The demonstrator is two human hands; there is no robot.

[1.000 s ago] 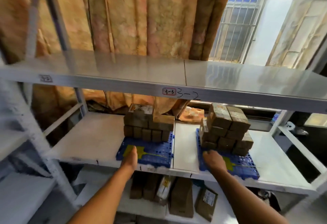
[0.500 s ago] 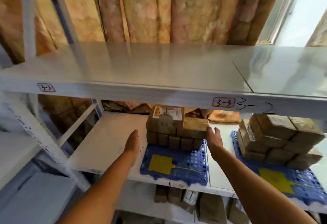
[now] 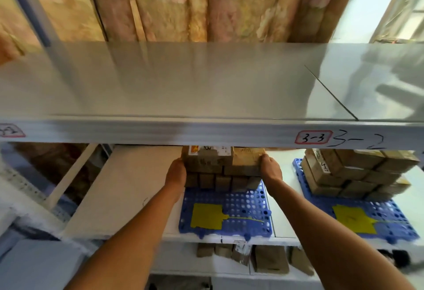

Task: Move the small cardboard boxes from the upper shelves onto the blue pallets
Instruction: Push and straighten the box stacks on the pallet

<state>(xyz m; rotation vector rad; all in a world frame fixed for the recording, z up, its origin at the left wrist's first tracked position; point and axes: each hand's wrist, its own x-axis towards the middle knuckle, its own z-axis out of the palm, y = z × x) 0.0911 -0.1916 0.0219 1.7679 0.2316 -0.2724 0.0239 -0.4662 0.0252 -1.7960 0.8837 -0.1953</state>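
1. Left hand and right hand clamped on stack ends, atop pallet.
2. Shelf tag reading "3-3" (handwritten "3-2" beside).
3. Box labels blurred, unreadable.

A storeroom or small warehouse — white metal shelving carries handwritten bay labels. Cardboard boxes sit stacked on blue pallets.

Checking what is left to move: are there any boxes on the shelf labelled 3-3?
No, the shelf above the 3-3 label shows only bare metal, with no boxes on it.
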